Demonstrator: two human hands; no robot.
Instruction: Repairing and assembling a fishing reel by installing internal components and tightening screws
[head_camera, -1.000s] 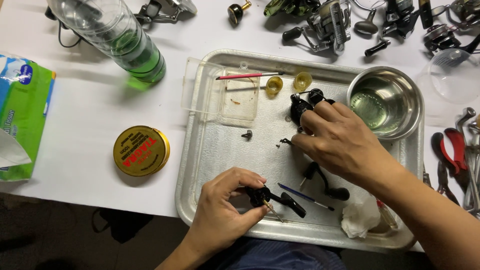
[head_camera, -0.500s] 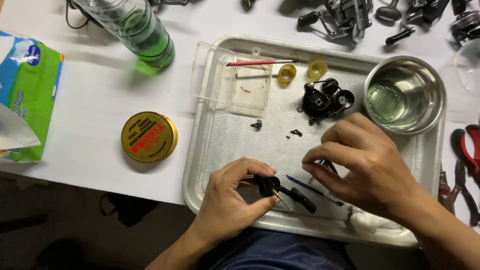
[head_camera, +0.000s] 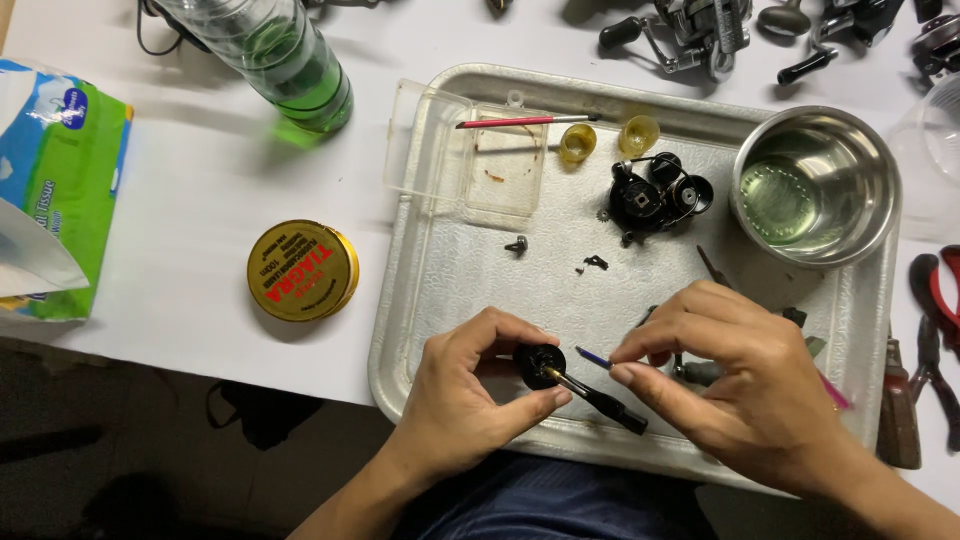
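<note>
At the desk's left edge I see a tissue pack (head_camera: 55, 190), then a green bottle (head_camera: 290, 65) near the back edge and a round yellow tin (head_camera: 302, 270) just left of the metal tray (head_camera: 440, 300). Over the tray's front edge, my left hand (head_camera: 465, 400) has thumb and fingers clamped on a small black reel part with a shaft (head_camera: 545, 367). My right hand (head_camera: 745, 385) pinches a thin blue-tipped tool (head_camera: 593, 357), its tip beside that part. Behind, a black reel body (head_camera: 650, 195) lies near the steel bowl (head_camera: 815, 185) in the tray's back right corner.
</note>
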